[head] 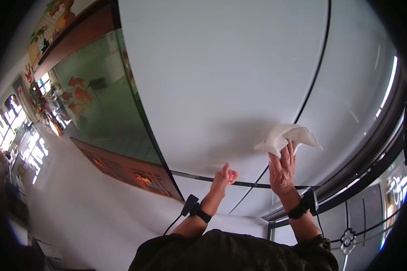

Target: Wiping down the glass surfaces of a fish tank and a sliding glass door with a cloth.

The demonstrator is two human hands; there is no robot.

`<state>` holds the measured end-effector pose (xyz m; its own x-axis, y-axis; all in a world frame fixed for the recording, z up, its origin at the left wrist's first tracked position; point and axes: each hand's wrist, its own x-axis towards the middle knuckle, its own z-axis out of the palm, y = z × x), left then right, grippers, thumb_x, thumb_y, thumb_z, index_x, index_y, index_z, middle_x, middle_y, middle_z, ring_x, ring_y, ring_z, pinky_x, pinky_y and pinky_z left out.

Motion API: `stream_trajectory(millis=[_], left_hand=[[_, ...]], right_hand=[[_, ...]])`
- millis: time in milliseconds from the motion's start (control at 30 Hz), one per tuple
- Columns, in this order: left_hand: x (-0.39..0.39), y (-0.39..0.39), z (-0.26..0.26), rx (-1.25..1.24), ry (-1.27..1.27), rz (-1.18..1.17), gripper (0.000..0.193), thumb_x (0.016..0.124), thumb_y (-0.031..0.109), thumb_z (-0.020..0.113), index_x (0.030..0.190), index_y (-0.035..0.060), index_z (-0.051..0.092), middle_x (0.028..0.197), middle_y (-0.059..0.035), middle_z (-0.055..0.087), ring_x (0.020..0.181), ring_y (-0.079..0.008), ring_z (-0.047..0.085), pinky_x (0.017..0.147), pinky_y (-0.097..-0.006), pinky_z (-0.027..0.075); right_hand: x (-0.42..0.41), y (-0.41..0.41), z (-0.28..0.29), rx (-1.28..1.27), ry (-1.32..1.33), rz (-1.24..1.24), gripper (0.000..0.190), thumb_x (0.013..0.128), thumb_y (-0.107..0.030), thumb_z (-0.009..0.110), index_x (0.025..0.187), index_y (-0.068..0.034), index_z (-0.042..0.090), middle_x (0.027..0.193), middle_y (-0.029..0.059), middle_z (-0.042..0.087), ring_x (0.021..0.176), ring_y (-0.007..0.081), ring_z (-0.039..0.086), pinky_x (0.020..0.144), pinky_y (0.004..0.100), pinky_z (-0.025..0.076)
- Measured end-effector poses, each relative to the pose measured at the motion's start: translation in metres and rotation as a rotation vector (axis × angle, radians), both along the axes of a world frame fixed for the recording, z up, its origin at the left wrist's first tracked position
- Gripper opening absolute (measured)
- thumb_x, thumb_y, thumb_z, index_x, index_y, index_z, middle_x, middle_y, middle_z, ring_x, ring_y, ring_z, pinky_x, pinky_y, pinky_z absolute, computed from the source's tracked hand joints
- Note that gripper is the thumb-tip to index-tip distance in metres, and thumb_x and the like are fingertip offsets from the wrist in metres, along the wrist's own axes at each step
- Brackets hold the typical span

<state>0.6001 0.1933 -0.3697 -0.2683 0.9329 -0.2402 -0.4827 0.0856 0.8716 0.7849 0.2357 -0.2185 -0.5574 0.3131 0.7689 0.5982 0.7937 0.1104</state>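
Note:
My right hand (282, 171) is raised with its fingers against a crumpled white cloth (288, 137), pressed near a dark seam of the glossy white wall panels (224, 74); the fingertips are partly behind its folds. Lower and to the left, my left hand (226, 175) is held in front of the same panel with the thumb up and the fingers apart, holding nothing. Whether it touches the panel I cannot tell. Both wrists wear black straps with small dark devices and cables.
A fish tank (105, 95) with orange fish stands at the left in a brown wooden cabinet (129, 169). On the right runs a dark door or window frame (363, 169), above a panel with a flower-shaped metal ornament (348, 241). Pale floor (88, 210) stretches along the lower left.

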Motion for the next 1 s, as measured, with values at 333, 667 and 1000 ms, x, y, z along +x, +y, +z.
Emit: stream_trajectory(millis=[333, 667, 1000], left_hand=[[-0.014, -0.018, -0.026, -0.074, -0.029, 0.201, 0.057, 0.081, 0.061, 0.048, 0.084, 0.0037, 0.054, 0.084, -0.0107, 0.061, 0.082, -0.0213, 0.06, 0.073, -0.0333, 0.047], [-0.057, -0.035, -0.045, -0.141, -0.077, 0.235, 0.042, 0.087, 0.045, 0.047, 0.087, 0.0028, 0.052, 0.085, -0.0113, 0.059, 0.077, -0.0231, 0.061, 0.07, -0.0346, 0.05], [-0.128, -0.084, -0.098, -0.269, -0.163, 0.448, 0.02, 0.082, 0.017, 0.046, 0.089, 0.0, 0.053, 0.083, -0.0112, 0.058, 0.073, -0.0244, 0.061, 0.066, -0.0348, 0.05]], right_hand=[[-0.051, -0.003, 0.056, 0.182, 0.0, 0.179, 0.031, 0.07, -0.007, 0.057, 0.101, -0.012, 0.062, 0.127, 0.016, 0.042, 0.123, 0.0337, 0.036, 0.096, 0.0525, 0.028], [-0.171, -0.03, 0.098, 0.239, -0.007, 0.434, 0.023, 0.071, -0.009, 0.057, 0.093, -0.011, 0.063, 0.123, 0.0133, 0.046, 0.122, 0.0265, 0.037, 0.099, 0.0453, 0.026], [-0.238, -0.045, 0.004, 0.241, -0.31, 0.61, 0.018, 0.075, -0.016, 0.055, 0.088, -0.01, 0.065, 0.118, 0.0106, 0.051, 0.117, 0.0208, 0.04, 0.103, 0.0424, 0.028]])
